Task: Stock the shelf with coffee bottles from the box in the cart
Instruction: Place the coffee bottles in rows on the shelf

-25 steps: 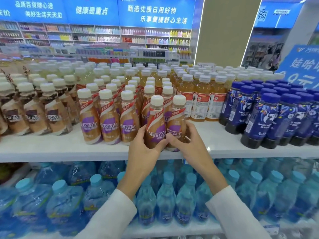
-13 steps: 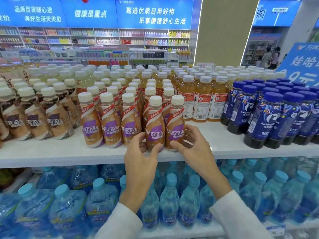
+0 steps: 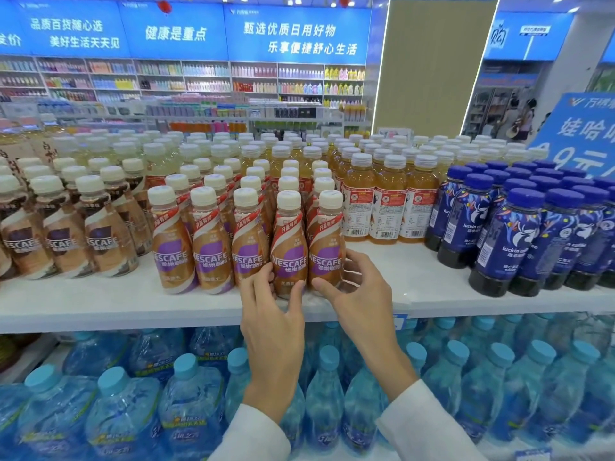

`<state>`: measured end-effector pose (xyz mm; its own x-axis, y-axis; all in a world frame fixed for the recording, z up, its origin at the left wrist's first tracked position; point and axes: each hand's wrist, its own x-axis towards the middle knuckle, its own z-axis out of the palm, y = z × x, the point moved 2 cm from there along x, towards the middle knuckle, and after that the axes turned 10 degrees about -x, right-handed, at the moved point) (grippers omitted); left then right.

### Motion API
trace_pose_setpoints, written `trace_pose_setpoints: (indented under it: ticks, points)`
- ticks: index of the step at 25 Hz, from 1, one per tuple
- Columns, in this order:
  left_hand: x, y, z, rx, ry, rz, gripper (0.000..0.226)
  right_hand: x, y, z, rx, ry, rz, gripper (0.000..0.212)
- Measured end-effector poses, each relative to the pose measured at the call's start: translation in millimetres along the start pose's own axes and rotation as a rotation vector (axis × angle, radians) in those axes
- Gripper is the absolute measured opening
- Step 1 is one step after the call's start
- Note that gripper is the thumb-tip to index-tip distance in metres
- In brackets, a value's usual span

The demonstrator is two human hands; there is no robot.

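Both your hands are at the front edge of the white top shelf (image 3: 100, 304), on the purple-label Nescafé row (image 3: 211, 247): five bottles across the front, more lined up behind. Your left hand (image 3: 273, 314) has its fingers (image 3: 259, 281) curled onto the left side of the fourth Nescafé bottle (image 3: 289, 241) near its base, with the thumb across the front right of the base. That's a narrow grip, low on the bottle. Your right hand (image 3: 362, 294) has the thumb tip at the front of the base of the fifth Nescafé bottle (image 3: 327, 241) and the fingers (image 3: 352, 264) bent round its right side. It's a loose-looking pinch; can't tell how firm the contact is. Both bottles are upright with bases on the shelf, side by side and touching, labels facing you, white caps on. The fifth is the right end of the row. Left of the row are the brown-label Nescafé bottles (image 3: 106, 241), with a small gap between. Just right and slightly behind are the orange drink bottles (image 3: 387, 207), barcode labels facing out. Further right are the dark blue luckin coffee bottles (image 3: 502, 247), apart from your right hand, with bare shelf between. A blue sign (image 3: 579, 128) stands behind them. On the lower shelf under your wrists are blue-capped water bottles (image 3: 189, 404), tightly packed. White sleeves (image 3: 253, 434) cover both forearms.
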<state>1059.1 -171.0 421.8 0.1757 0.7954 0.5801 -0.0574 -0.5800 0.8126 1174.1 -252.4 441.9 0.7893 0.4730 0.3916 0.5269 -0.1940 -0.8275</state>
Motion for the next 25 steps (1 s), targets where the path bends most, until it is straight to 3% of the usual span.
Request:
trace_pose_setpoints:
  ticks: [25]
  points:
    - [6.1,-6.0,4.4,0.017,-0.009,0.008,0.046,-0.7,3.1,9.8,-0.097,0.055,-0.007,0.069]
